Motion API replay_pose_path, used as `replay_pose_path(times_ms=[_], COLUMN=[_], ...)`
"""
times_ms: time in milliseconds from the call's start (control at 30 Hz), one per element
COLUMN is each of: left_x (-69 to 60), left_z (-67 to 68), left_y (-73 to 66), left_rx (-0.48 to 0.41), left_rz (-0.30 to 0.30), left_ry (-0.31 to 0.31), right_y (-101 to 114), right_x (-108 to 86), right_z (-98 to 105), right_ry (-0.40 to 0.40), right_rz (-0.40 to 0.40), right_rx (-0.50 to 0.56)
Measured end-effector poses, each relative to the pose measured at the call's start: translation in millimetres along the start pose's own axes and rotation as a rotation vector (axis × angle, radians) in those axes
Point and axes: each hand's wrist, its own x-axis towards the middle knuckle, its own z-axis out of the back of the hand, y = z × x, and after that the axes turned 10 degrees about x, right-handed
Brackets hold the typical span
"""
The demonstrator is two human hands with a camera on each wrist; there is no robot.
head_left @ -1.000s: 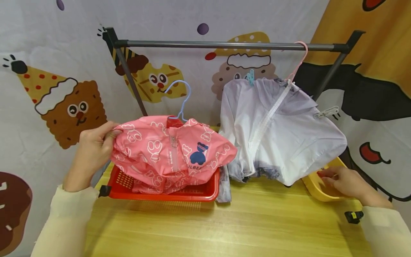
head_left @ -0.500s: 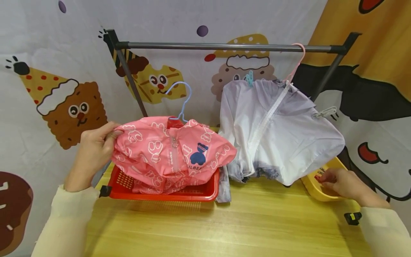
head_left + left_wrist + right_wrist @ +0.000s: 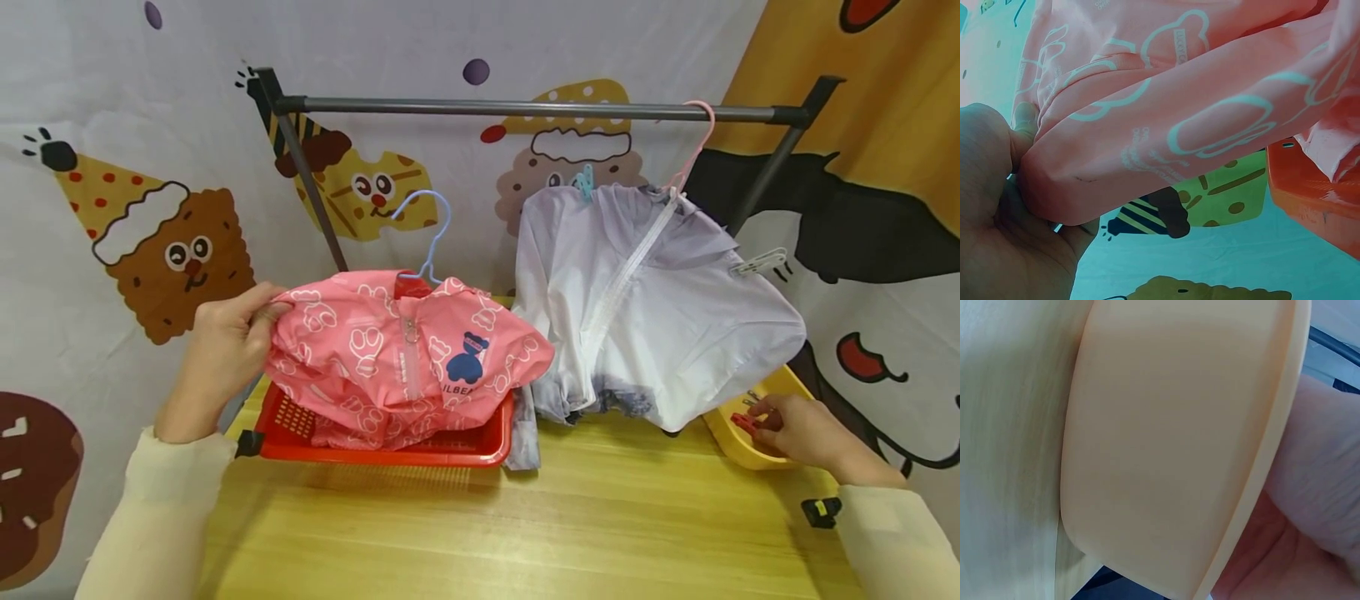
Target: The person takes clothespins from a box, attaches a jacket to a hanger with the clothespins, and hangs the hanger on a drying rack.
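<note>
The worktop [image 3: 487, 533] stretched before you, with the dark rack [image 3: 465, 107] rising behind it. To the right, a pale jacket [image 3: 675, 300] hung below the rack's bar. The pink jacket [image 3: 367, 358] lay draped over the red basket [image 3: 390, 458], left of centre, and the yellow bin [image 3: 738, 452] sat at the right edge. A pink hanger [image 3: 699, 150] was hooked on the bar; a blue hanger [image 3: 437, 237] rose from the pink jacket's collar, its hook below the bar. Your left hand [image 3: 225, 342] had its grip clamped on a fold at the pink jacket's side. Your right hand [image 3: 806, 433] was over the yellow bin, its grip pinched on a small red clip [image 3: 744, 423].
</note>
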Motion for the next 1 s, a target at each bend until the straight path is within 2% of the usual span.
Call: replay_pose_path(times_ms=[267, 633, 800, 1000], left_x=[1.6, -0.3, -0.1, 0.7], left_z=[-1.2, -3.3, -4.5, -6.1], left_y=[-0.6, 2.5, 2.1, 3.3], left_rx=[0.0, -0.007, 0.003, 0.004], left_rz=[0.011, 0.023, 0.001, -0.01], left_ry=[0.004, 0.013, -0.02, -0.026], right_y=[2.5, 15.2, 22.5, 33.7], right_x=[-0.4, -10.1, -18.7, -33.7], right_z=[-0.9, 5.6, 8.1, 6.5], right_ry=[-0.059, -0.143, -0.221, -0.38], right_rz=[0.038, 0.002, 0.04, 0.152], right_rx=[-0.052, -0.072, -0.068, -0.08])
